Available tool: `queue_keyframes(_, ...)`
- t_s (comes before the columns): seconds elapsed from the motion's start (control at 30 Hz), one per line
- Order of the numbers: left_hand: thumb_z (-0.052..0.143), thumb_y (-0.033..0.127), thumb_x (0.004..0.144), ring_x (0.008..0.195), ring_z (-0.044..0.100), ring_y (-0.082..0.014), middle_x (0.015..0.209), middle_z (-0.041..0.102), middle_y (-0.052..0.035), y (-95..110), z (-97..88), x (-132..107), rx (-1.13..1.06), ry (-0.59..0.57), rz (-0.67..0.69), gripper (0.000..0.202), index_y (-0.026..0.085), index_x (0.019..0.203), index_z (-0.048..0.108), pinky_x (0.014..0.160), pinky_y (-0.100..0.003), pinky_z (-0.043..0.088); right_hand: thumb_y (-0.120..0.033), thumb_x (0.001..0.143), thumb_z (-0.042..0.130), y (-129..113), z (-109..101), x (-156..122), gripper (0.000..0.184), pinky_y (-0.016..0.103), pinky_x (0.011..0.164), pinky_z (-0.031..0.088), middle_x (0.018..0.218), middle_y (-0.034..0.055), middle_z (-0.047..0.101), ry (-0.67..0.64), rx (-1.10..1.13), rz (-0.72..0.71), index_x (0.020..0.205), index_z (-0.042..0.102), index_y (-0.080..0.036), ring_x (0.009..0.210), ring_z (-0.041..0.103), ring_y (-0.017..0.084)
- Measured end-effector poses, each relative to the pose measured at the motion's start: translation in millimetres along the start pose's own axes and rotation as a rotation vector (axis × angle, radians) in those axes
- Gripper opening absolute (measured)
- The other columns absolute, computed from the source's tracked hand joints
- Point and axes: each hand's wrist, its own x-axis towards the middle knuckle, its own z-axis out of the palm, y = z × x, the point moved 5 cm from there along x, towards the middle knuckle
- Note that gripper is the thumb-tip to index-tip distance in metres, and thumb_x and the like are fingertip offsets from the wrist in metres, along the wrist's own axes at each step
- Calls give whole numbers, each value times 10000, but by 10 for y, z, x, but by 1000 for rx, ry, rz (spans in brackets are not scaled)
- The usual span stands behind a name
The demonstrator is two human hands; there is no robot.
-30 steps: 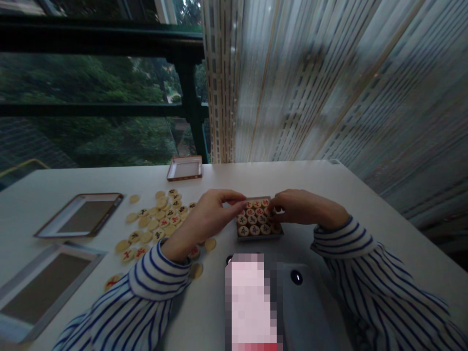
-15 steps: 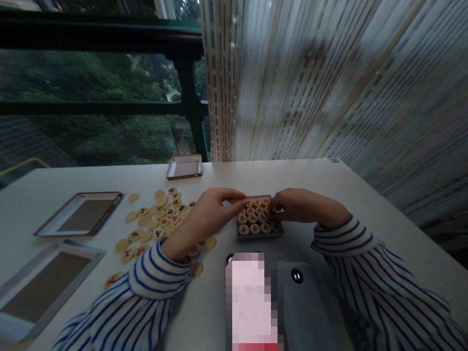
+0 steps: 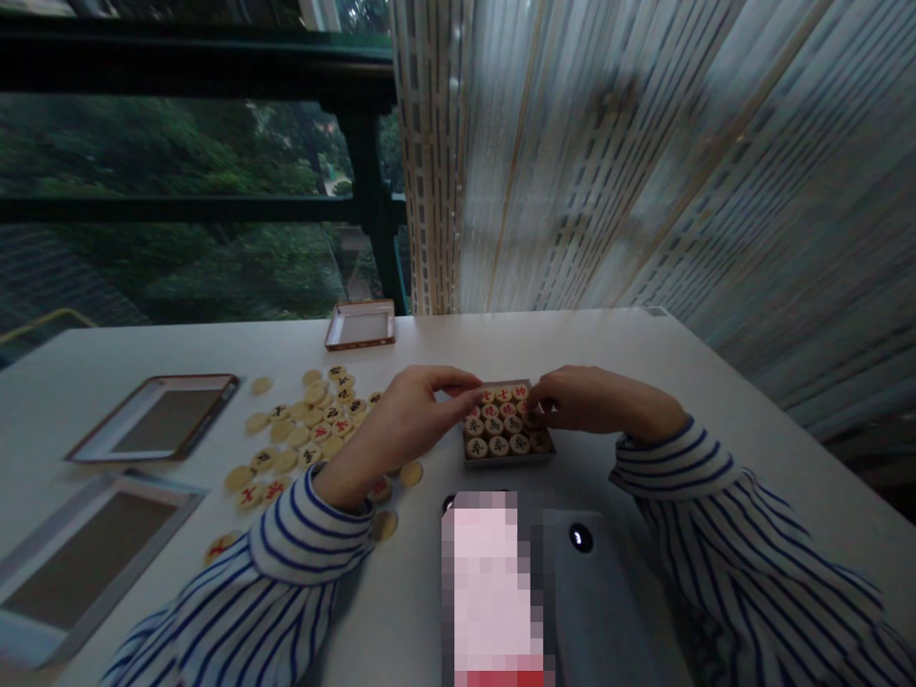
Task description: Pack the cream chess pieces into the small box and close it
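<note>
A small shallow box (image 3: 510,463) holds rows of round xiangqi pieces (image 3: 499,446), some lettered in red and some in black. My left hand (image 3: 419,410) reaches over from the left, with thumb and fingers closed about the box's back left corner; their tips partly cover a piece there. At the right side of the box, my right hand (image 3: 583,399) has its fingers curled together by the end pieces. What lies between those fingertips is hidden. Many loose xiangqi pieces (image 3: 313,416) are scattered left of the box, some face up and others blank side up, partly behind my left forearm.
Two open trays (image 3: 86,572) lie at the left, one behind the other. A smaller box lid (image 3: 361,329) rests near the back edge. In front of the box are a pixelated phone-like object (image 3: 493,582) and a grey phone (image 3: 605,601). A strip curtain (image 3: 572,162) hangs behind the table.
Both hands stay at the box, nearly still. The right fingers have shifted slightly at the box's right edge. The view has moved a little.
</note>
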Motion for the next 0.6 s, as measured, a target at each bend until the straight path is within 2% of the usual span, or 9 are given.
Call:
queue_keyframes(0.4, 547, 385, 778, 796, 624, -169, 879, 707, -41, 28, -6, -1, -1, -1, 16, 293, 180, 931, 690, 748, -286, 468, -285, 766, 497, -45, -21, -22, 241, 253, 546, 365, 781, 67, 678, -4, -24, 2, 890, 692, -218, 640, 594, 161)
queue_keyframes(0.6, 545, 392, 778, 752, 619, -162, 869, 706, -42, 26, -5, -7, 23, -1, 3, 296, 187, 935, 690, 743, -291, 473, -297, 768, 503, -36, -9, -17, 234, 247, 553, 371, 792, 54, 679, 5, -9, -15, 902, 689, -249, 638, 594, 153)
